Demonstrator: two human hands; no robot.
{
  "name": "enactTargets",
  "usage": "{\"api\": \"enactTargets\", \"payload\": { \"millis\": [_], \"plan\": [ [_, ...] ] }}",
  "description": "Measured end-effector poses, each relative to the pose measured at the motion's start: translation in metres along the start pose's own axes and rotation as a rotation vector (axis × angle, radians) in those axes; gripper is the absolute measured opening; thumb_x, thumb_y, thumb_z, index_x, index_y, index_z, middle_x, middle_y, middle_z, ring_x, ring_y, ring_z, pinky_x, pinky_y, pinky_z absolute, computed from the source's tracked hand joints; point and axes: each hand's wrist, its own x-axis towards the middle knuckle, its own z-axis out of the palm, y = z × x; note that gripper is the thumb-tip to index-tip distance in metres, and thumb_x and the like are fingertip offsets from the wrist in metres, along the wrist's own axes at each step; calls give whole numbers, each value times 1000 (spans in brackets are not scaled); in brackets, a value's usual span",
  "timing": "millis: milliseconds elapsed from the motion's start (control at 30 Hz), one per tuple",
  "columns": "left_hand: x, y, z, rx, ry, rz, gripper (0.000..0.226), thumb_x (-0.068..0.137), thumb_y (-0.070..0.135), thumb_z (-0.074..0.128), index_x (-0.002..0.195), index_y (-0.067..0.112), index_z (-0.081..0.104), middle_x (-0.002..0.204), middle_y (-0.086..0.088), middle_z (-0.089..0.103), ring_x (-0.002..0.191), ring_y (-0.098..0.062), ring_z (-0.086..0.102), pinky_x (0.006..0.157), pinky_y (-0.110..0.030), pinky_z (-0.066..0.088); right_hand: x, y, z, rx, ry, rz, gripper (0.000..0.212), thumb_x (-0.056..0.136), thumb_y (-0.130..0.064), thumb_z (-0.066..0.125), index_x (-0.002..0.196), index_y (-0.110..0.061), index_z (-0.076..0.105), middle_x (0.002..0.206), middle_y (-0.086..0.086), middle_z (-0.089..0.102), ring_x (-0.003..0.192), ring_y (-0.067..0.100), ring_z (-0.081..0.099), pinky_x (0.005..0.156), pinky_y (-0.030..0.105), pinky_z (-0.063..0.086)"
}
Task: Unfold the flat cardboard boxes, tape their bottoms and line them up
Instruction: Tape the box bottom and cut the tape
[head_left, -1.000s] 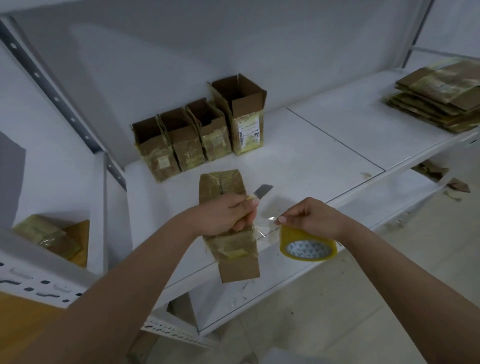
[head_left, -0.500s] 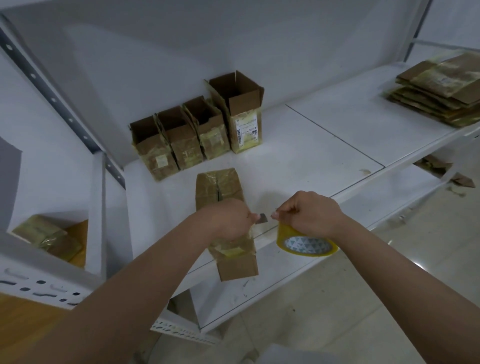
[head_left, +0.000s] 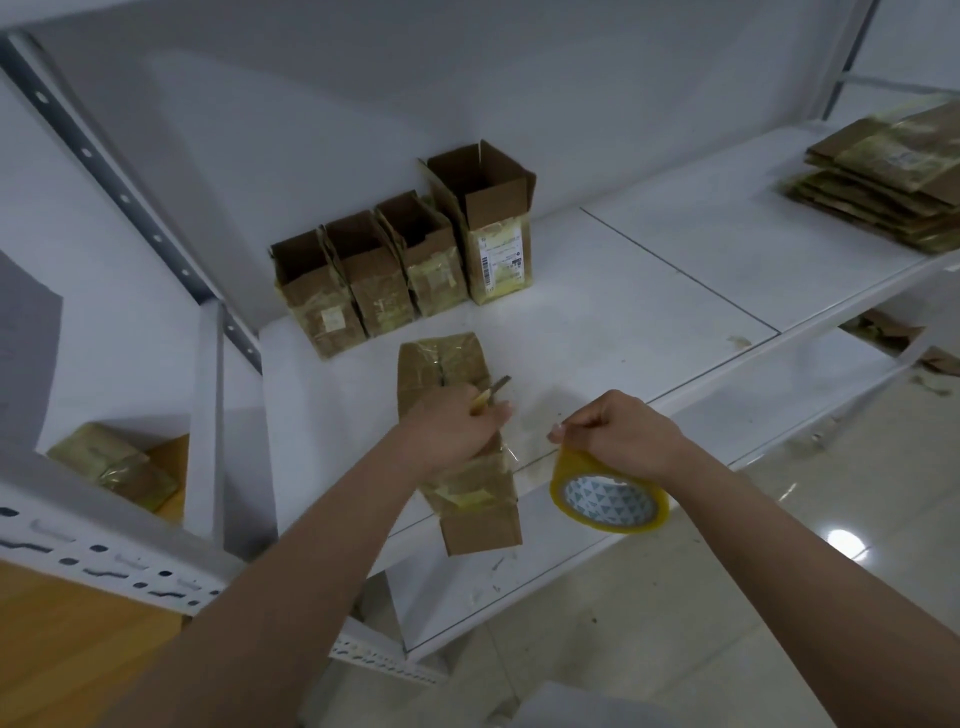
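My left hand (head_left: 457, 423) was curled round a small yellow-handled utility knife (head_left: 491, 394), blade pointing up and right, and rested on the brown cardboard box (head_left: 457, 447) lying on its side at the front of the white shelf (head_left: 623, 312). My right hand (head_left: 618, 439) pinched the loose end of the roll of clear yellowish packing tape (head_left: 608, 496), which hung below my fingers just off the shelf's front edge. A clear strip seemed to run from the roll to the box, though I could not tell whether it was already cut. To do it well, I judged I should hold that strip taut, slice close to the box, then press the tail flat over the bottom seam.

Behind the box, four open brown cardboard boxes (head_left: 400, 270) stood in a row against the white wall (head_left: 467, 78). A stack of flat brown cardboard boxes (head_left: 883, 187) lay far right on the shelf. Below were glossy pale floor tiles (head_left: 779, 597).
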Motion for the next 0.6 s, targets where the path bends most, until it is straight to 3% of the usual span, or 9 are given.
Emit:
{"api": "enactTargets", "payload": {
  "millis": [67,133,267,367,500,600],
  "plan": [
    [2,2,18,161,148,-58,43,89,62,49,73,22,46,71,4,53,70,-16,55,57,-30,38,1,2,2,29,-6,6,21,89,-52,62,90,-40,78,94,-15,73,94,12,65,92,39,51],
    [3,0,27,232,247,-80,39,86,59,54,72,26,41,70,7,50,70,-16,55,54,-28,33,3,6,6,72,-27,19,20,88,-51,63,88,-39,78,86,-16,72,91,12,65,89,37,51],
    [6,-5,26,234,268,-77,32,86,49,54,71,26,37,71,8,46,63,-9,45,51,-27,27,1,31,15,161,-58,131,24,87,-40,68,85,-19,79,63,-8,65,71,17,64,67,33,51],
    [6,0,25,276,227,-82,32,85,48,55,73,25,36,74,8,45,70,-14,47,54,-27,31,-1,46,16,56,-37,202,21,88,-43,66,86,-26,78,74,-7,68,78,17,65,80,39,57],
    [4,6,27,334,206,-84,31,81,44,59,73,23,37,76,6,48,71,-15,50,52,-26,32,4,35,10,155,39,138,21,87,-44,65,75,-32,77,72,-7,69,69,11,63,64,32,52],
    [7,11,20,313,148,-113,37,78,52,63,84,18,51,76,6,51,73,-16,54,53,-25,35,4,28,8,179,53,92,20,89,-45,63,80,-36,78,85,-12,72,82,9,63,71,28,47]
  ]
}}
